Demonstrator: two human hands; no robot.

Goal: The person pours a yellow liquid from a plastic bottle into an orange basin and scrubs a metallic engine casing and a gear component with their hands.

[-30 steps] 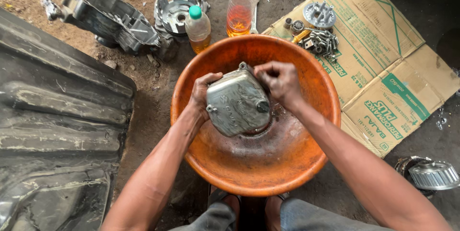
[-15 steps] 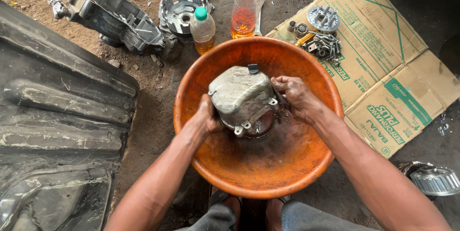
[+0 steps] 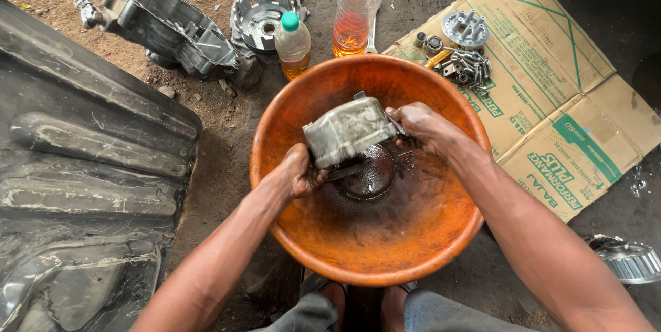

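Dirt floor w/ orange basin (image 3: 441, 263) at frame centre. Left hand (image 3: 297, 172) & right hand (image 3: 421, 127), fingers closed, grip grey metal engine cover (image 3: 344, 130) over basin middle; bottles (image 3: 354, 12) at top.

Bare dirt ground (image 3: 227, 139) fills the frame under daylight; a dark moulded panel (image 3: 76, 187) covers the left side, flattened cardboard (image 3: 571, 98) the upper right.

Dull grey cast-metal casing (image 3: 342, 130), grimy and wet, above a glossy orange plastic basin (image 3: 413, 249) smeared with oil
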